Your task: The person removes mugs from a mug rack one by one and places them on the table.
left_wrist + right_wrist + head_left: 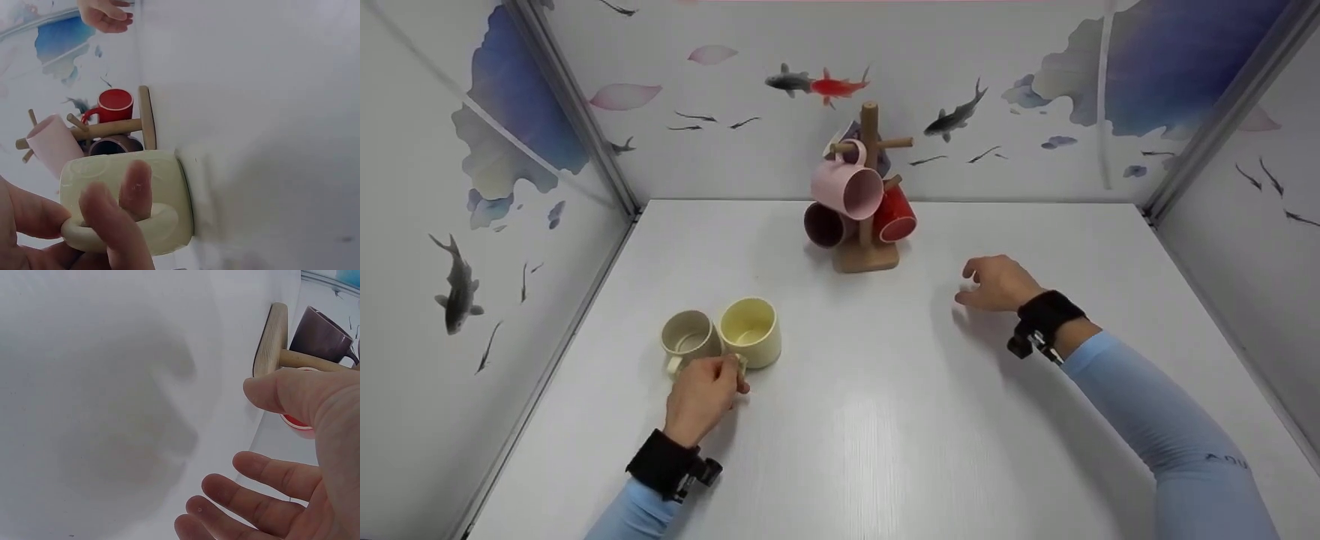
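Currently, head view: I count three mugs hanging on the wooden mug tree [866,259], which stands beyond and between both hands: a pink mug [831,182], a dark plum mug [823,225] and a red mug [895,206]. Something patterned shows behind the post; too hidden to name. An upper peg [898,142] on the right hand's side looks bare. Off the tree, two mugs stand at my left hand [703,396]: a pale yellow mug [753,335] just past its fingertips, and a beige mug [688,335] close on that one's outer side. My reading: partway along, three mugs on the tree, two off it, one of these in hand. Pose: left hand reaches forward, knuckles up; right hand [1001,283] points inward with its shadow on the white table [877,435], apart from every mug.

Left wrist view: my fingers and thumb grip the pale yellow mug by its handle [163,222], so the hold is on the loop, not the body. I cannot tell whether its base touches the table. Tree and hanging mugs lie beyond it.

Right wrist view: right hand holds nothing. Its fingers [253,506] are extended and slightly parted, thumb well away from them. The tree's base lies just past the thumb tip, with no contact I can confirm.
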`<control>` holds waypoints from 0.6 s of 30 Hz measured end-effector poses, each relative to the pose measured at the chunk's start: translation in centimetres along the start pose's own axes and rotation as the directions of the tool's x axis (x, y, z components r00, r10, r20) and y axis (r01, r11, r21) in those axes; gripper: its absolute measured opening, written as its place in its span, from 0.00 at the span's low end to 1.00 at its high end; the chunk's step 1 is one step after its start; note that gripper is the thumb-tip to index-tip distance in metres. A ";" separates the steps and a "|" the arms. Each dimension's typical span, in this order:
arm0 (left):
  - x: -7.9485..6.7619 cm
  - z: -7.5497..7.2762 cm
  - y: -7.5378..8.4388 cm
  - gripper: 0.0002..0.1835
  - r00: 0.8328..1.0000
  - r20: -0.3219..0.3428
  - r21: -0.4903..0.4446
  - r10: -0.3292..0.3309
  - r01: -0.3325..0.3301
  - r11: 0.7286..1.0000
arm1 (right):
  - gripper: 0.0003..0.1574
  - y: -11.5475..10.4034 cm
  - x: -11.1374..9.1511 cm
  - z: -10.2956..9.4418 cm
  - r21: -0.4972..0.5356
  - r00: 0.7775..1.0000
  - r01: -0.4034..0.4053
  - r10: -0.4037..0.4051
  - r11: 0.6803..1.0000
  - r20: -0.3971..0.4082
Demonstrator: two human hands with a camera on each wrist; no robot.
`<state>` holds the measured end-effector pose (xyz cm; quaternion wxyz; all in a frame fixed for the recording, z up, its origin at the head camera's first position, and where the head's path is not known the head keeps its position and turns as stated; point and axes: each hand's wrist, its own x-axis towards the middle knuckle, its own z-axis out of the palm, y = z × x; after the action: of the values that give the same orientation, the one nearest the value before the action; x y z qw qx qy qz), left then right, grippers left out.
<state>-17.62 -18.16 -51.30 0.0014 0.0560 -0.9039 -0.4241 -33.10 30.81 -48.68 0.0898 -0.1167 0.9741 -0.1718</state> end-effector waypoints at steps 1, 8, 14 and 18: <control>0.0 0.0 0.0 0.25 1.000 -0.017 0.025 0.011 -0.011 1.000 | 0.35 -0.1 0.0 0.0 -0.001 1.000 0.004 -0.004 1.000 0.001; 0.0 -0.4 0.2 0.30 0.995 -0.071 0.177 0.076 -0.062 0.982 | 0.35 -0.4 0.1 0.1 0.005 1.000 0.003 -0.003 1.000 0.005; 0.0 -1.2 0.9 0.30 0.982 -0.110 0.322 0.156 -0.114 0.940 | 0.35 -0.5 0.4 0.0 0.003 1.000 0.027 -0.027 1.000 -0.013; 0.6 -1.9 1.8 0.28 0.953 -0.175 0.397 0.249 -0.163 0.903 | 0.35 -0.7 0.5 -0.2 0.002 0.999 0.039 -0.039 0.999 -0.015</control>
<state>-18.33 -18.52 -48.74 0.1365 0.0059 -0.9634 -0.2307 -33.50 30.09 -48.36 0.0795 -0.1344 0.9720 -0.1756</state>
